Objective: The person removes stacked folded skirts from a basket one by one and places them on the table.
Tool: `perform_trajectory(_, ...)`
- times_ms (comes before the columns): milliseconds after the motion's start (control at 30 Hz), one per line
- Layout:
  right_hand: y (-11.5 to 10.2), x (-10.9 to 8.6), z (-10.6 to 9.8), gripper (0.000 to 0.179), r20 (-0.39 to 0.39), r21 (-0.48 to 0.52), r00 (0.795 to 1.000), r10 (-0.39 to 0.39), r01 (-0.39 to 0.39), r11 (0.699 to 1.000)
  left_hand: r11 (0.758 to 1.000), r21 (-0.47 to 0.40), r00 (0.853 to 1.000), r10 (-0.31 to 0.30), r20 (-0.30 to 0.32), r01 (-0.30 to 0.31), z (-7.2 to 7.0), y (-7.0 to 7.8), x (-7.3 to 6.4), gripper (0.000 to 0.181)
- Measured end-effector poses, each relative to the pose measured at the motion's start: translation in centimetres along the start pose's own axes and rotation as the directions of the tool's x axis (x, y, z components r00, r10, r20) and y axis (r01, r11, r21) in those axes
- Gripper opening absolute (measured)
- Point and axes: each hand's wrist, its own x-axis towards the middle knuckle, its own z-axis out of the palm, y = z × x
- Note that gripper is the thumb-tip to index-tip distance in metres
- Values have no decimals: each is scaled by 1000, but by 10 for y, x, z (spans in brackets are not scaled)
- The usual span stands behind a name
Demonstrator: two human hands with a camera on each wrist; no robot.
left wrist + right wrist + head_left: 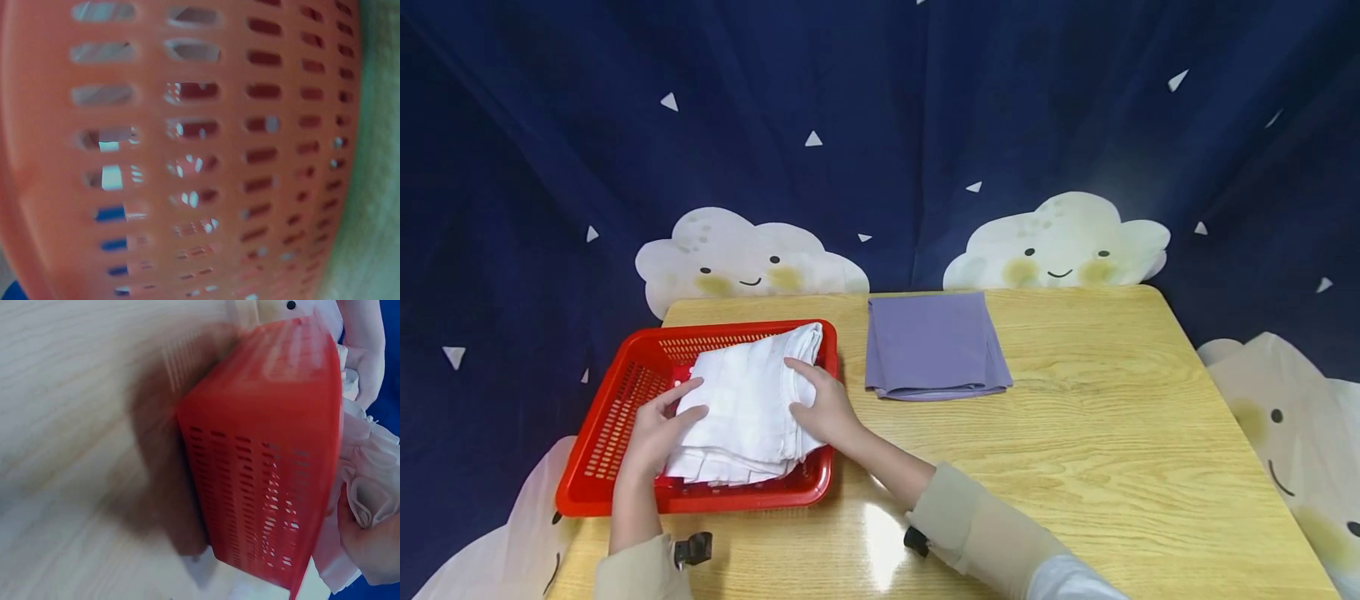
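Observation:
A folded white cloth (741, 400) lies tilted inside the red plastic basket (700, 502), its layered edge toward the person. My left hand (655, 429) holds the cloth's left side, thumb and forefinger on top of it. On the opposite side my right hand (827, 408) grips the folded edge. In the right wrist view a rolled fold of the cloth (369, 500) sits in the right hand (375, 547). The left wrist view is filled by the slotted basket wall (231, 156), which hides the left hand there. A red, white-dotted cloth (682, 375) peeks out beneath the white one.
To the basket's right, a folded purple cloth (936, 346) lies near the back of the wooden table (1097, 442). Behind the table hangs a dark blue curtain (887, 125) printed with clouds and white triangles.

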Motion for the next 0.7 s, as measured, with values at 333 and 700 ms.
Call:
perform_trajectory(333, -1, 3, -40, 63, 2, 62, 999, 35, -35, 997, 998, -50, 996, 36, -81, -40, 18, 32, -8, 53)
perform_trajectory(700, 10, -1, -87, 62, -9, 90, 1000, -1, 1, 996, 987, -129, 981, 69, -182, -93, 57, 61, -15, 49)
